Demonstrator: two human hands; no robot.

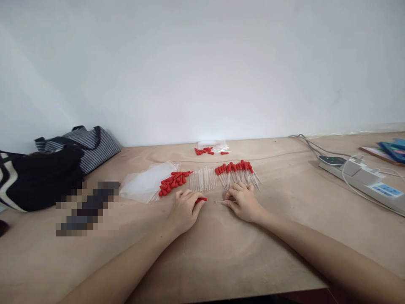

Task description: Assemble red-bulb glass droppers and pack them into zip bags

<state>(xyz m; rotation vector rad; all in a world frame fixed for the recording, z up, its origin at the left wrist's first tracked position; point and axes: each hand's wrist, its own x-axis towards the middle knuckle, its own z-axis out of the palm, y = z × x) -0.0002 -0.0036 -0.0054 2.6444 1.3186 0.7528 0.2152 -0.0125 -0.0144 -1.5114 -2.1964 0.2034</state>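
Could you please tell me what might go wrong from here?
The right hand sits right against the red-topped tubes, so a small move might knock their row askew. The thin clear tube pinched in its fingers could slip. The left hand, holding a red bulb, is close to the loose red pile, so its wrist or fingers might scatter some pieces.

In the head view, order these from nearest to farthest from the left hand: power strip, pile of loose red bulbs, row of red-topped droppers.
1. Pile of loose red bulbs: just beyond the left hand.
2. Row of red-topped droppers: beyond the right hand.
3. Power strip: far right.
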